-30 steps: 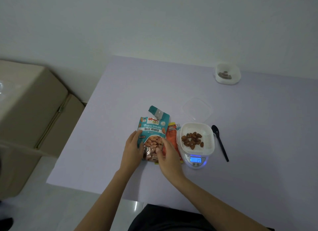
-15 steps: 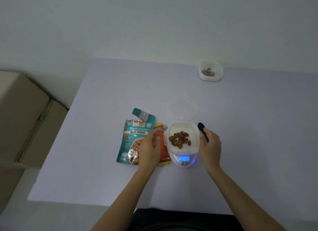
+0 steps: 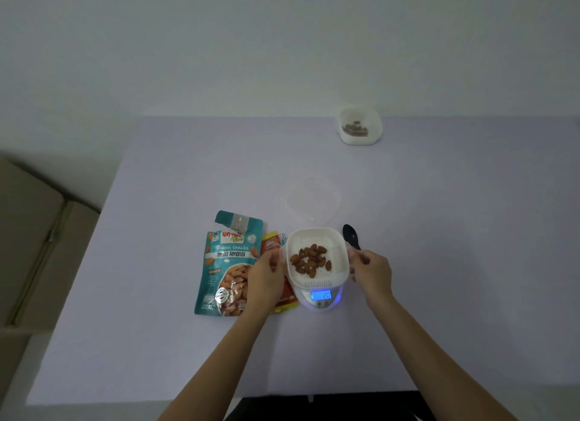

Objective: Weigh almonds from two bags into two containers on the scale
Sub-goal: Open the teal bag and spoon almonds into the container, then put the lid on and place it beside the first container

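A white container (image 3: 339, 265) holding several almonds (image 3: 310, 260) sits on a small white scale (image 3: 306, 296) whose blue display is lit. My left hand (image 3: 266, 278) grips the container's left side and my right hand (image 3: 373, 273) grips its right side. A teal roasted-almonds bag (image 3: 227, 263) lies flat to the left. An orange bag (image 3: 272, 241) lies between it and the scale, partly under my left hand. A second white container (image 3: 360, 128) with almonds stands far back on the right.
A black spoon (image 3: 349, 235) lies just right of the container, its handle under my right hand. A clear lid (image 3: 314, 199) lies behind the scale. Cardboard boxes (image 3: 31, 248) stand on the floor left of the lilac table (image 3: 439, 295).
Both hands left the teal bag and came to the two sides of the container on the scale. The camera view swung to the right.
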